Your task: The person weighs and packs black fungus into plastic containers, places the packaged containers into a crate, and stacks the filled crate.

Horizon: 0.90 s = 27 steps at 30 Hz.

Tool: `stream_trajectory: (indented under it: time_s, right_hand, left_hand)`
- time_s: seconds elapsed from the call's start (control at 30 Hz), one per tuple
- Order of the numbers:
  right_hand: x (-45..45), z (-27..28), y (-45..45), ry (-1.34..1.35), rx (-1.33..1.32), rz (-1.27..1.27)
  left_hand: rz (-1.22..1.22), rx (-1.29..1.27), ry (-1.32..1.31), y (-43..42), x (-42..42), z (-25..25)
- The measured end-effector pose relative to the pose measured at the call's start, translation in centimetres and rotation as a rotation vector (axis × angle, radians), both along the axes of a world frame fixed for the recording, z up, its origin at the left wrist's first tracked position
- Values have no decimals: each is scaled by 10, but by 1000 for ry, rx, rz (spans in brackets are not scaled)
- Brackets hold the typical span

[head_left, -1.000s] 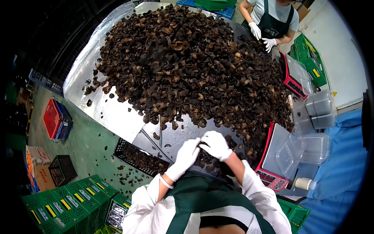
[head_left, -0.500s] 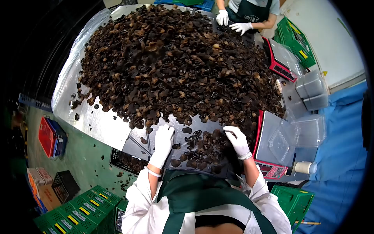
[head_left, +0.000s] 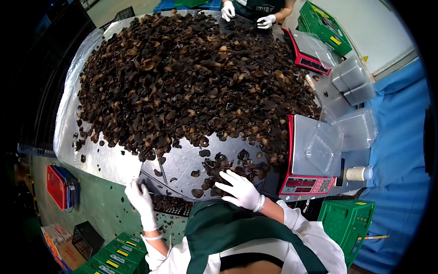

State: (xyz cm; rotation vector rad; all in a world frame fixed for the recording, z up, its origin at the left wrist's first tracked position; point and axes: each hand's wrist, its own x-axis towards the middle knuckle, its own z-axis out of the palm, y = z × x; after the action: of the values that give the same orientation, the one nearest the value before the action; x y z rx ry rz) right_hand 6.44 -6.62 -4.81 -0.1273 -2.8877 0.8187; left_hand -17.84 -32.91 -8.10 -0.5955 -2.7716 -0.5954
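Observation:
A large heap of dark wood ear mushrooms (head_left: 182, 86) covers most of the metal table (head_left: 114, 160). My right hand (head_left: 241, 189), in a white glove, has its fingers spread at the near side of a small pile of wood ears (head_left: 248, 169), the fingertips touching or just above it. My left hand (head_left: 140, 198), gloved too, is out at the table's near left edge, fingers apart. Something dark shows by its fingertips, too small to make out. Partly behind the edge, a black crate (head_left: 171, 205) with wood ears sits to the right of that hand.
Two red scales (head_left: 308, 185) (head_left: 310, 64) stand on the right with clear plastic containers (head_left: 353, 80). Across the table are a co-worker's gloved hands (head_left: 266, 21). Green crates (head_left: 344, 223) and a red basket (head_left: 57, 187) are on the floor.
My left hand has moved left and toward me, off the bare tabletop to its edge. My right hand has moved left and nearer, over the small pile. The view has shifted.

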Motion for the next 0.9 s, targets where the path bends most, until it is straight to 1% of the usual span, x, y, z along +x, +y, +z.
stream_trajectory:
  time_s: [0.07, 0.1, 0.13, 0.2, 0.23, 0.27, 0.3, 0.33, 0.4, 0.43, 0.47, 0.53, 0.6, 0.67, 0.7, 0.73, 0.77, 0.83, 0.9]
  right_hand:
    - [5, 6, 21, 128, -37, -106]
    - [8, 8, 43, 277, 285, 25]
    - [12, 17, 53, 134, -35, -253]
    - [28, 13, 72, -50, -206, -524]
    - [33, 12, 74, -47, -205, -523]
    - [40, 11, 72, -158, -146, -508]
    - [46, 8, 67, -268, -87, -494]
    - [50, 0, 60, -295, -23, -428]
    - [56, -6, 39, -284, 82, -348]
    - [56, -13, 29, -210, 71, -322]
    - [56, -21, 22, -131, 55, -272]
    - [48, -33, 14, -18, 28, -226]
    - [35, -40, 22, 19, -7, -241]
    - [17, -26, 37, -98, 136, -243]
    - [8, -22, 45, -173, 151, -238]
    - [-2, -18, 51, -242, 270, -236]
    - [-7, -22, 57, -235, 221, -221]
    - [-13, -35, 60, -187, 171, -149]
    - [-15, -40, 56, -154, 91, -31]
  left_hand:
    - [-14, -70, 27, -20, 1, -5]
    - [-23, -44, -9, -20, 6, -5]
    - [-105, 9, 0, -11, 15, 2]
    - [-285, 129, -91, 12, 34, 4]
    - [-373, 135, -195, 23, 46, 3]
    - [-462, 142, -299, 35, 58, 2]
    - [-552, 100, -315, 46, 68, 1]
    - [-642, 58, -330, 55, 75, -1]
    - [-758, -59, -433, 69, 87, -7]
    - [-816, -101, -399, 73, 93, -14]
    - [-843, -159, -400, 78, 96, -20]
    - [-859, -68, -445, 91, 90, -19]
    - [-856, 22, -456, 106, 80, -25]
    - [-875, 36, -474, 127, 67, -17]
    - [-903, 55, -469, 135, 62, -15]
    - [-931, 75, -464, 142, 58, -14]
    - [-936, 72, -463, 148, 55, -13]
    - [-1094, -81, -406, 156, 51, -14]
    - [-1132, -63, -430, 152, 52, -19]
